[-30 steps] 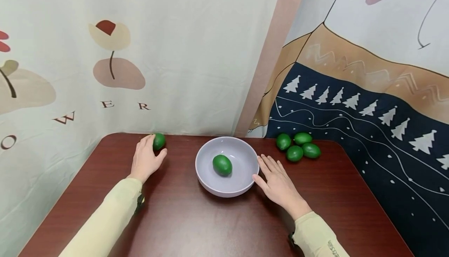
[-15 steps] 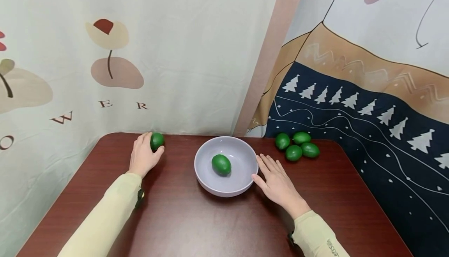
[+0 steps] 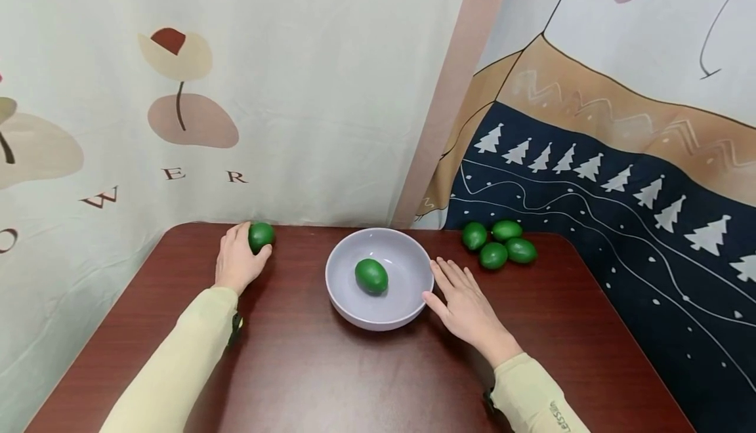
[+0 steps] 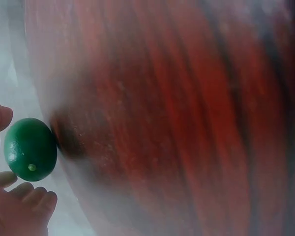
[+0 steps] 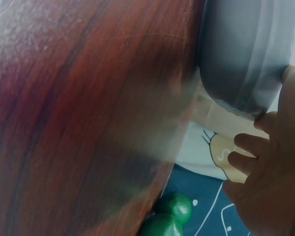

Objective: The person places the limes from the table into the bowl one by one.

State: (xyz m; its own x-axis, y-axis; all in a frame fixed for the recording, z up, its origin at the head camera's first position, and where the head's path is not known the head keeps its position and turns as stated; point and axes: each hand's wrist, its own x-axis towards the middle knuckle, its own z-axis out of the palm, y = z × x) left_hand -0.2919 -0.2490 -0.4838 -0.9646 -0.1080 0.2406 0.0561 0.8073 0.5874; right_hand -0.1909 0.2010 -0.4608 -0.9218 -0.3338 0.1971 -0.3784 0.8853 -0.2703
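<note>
At the back left of the table, a green lime [image 3: 261, 237] sits in the grasp of my left hand [image 3: 237, 260]. The fingers are around its left side, and the thumb is at its near right side. The left wrist view shows this lime [image 4: 30, 150] between thumb and fingers, its small pale stem end showing. A pale lilac bowl [image 3: 407, 298] stands mid-table with one lime [image 3: 371, 277] inside. My right hand [image 3: 469, 308] lies flat with straight fingers, its fingertips at the bowl's right rim. The right wrist view shows the fingertips against the side of the bowl [image 5: 243, 49].
Several more limes [image 3: 493, 256] lie grouped at the back right of the dark red-brown table [image 3: 331, 380]. Behind the table's back edge hang a pale printed curtain [image 3: 319, 124] and a navy cloth with white trees [image 3: 549, 197].
The whole head view shifts slightly to the left. My left hand stays around the lime, with its fingers drawn a little closer; my right hand stays at the bowl.
</note>
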